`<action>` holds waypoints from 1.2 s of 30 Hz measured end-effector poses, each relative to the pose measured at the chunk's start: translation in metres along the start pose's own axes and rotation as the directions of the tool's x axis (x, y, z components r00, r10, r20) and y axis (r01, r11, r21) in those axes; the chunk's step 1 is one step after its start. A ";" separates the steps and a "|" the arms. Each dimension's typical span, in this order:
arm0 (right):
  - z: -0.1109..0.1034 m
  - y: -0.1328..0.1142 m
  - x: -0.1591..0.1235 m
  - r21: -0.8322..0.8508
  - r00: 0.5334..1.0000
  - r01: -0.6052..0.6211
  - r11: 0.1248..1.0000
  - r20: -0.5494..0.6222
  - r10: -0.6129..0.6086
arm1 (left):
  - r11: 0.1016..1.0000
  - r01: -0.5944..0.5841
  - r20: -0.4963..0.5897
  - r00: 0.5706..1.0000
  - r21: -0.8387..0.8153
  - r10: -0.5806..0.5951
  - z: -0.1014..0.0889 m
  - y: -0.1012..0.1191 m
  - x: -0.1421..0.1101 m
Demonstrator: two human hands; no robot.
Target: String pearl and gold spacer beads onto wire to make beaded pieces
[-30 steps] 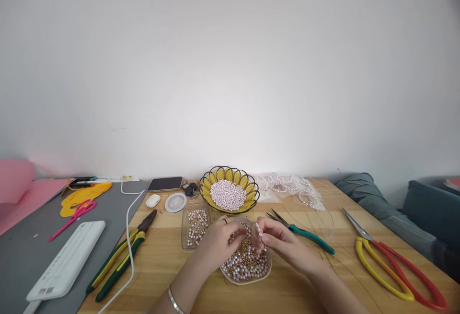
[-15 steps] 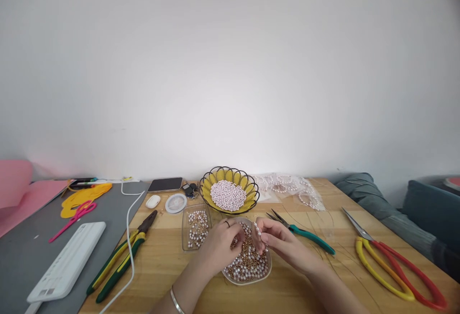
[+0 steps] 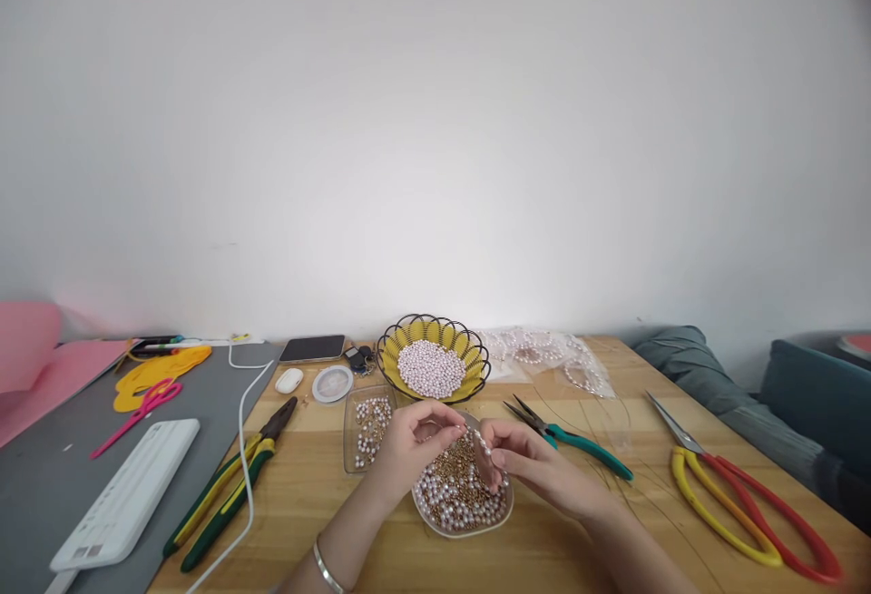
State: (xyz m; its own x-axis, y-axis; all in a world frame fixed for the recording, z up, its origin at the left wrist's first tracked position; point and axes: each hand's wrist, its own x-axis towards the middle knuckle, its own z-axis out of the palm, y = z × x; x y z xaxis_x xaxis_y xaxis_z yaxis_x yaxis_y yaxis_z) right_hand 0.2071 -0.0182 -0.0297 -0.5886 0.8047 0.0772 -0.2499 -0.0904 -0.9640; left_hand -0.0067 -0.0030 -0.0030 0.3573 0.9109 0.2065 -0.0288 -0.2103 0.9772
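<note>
My right hand (image 3: 527,458) is closed on a short string of pearl beads (image 3: 483,443), which hangs in a curve from the fingertips. Thumb and index finger of my left hand (image 3: 423,440) are pinched together close to the string's end, on what looks like a single small bead. Both hands are above a clear bowl (image 3: 469,535) of loose gold and pale pink beads. Partly behind my left hand stands a square clear dish (image 3: 350,431) with more mixed beads. Beyond it, a yellow basket with a black wire rim (image 3: 480,376) holds pale pearl beads.
Green-handled pliers (image 3: 589,451) and large red-and-yellow scissors (image 3: 725,485) lie on the right. To the left are yellow-green pliers (image 3: 235,481), a white cable (image 3: 243,435), a spool (image 3: 333,384) and a phone (image 3: 313,348). Bagged bead strings (image 3: 544,351) lie behind.
My left hand has risen out of the beads in the bowl, its pinched fingertips now near the string. My right hand stays almost in place with the string.
</note>
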 end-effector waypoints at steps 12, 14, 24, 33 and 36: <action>0.001 -0.002 0.001 -0.038 0.998 -0.043 0.998 0.034 0.044 | 0.977 0.062 -0.049 0.996 -0.204 -0.073 -0.003 0.001 -0.001; 0.001 -0.001 0.001 -0.043 0.998 -0.042 0.998 0.042 0.044 | 0.976 0.065 -0.046 0.996 -0.210 -0.076 -0.002 0.002 -0.001; 0.003 -0.003 0.000 -0.029 0.995 -0.085 0.996 0.049 0.086 | 0.974 0.049 -0.019 0.998 -0.222 -0.055 -0.002 0.004 -0.001; 0.002 0.000 -0.001 0.011 0.996 -0.068 0.998 0.061 0.067 | 0.975 0.045 -0.031 0.998 -0.216 -0.053 -0.004 0.000 -0.002; 0.001 0.001 -0.001 0.009 0.996 -0.067 0.998 0.053 0.066 | 0.973 0.041 -0.021 0.999 -0.227 -0.047 -0.004 0.000 -0.002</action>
State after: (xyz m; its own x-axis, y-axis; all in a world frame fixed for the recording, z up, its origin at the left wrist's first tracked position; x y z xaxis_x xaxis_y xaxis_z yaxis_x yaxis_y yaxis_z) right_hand 0.2065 -0.0196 -0.0302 -0.6438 0.7648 0.0263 -0.2168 -0.1493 -0.9647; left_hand -0.0112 -0.0037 -0.0033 0.3387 0.9270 0.1611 -0.2250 -0.0865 0.9705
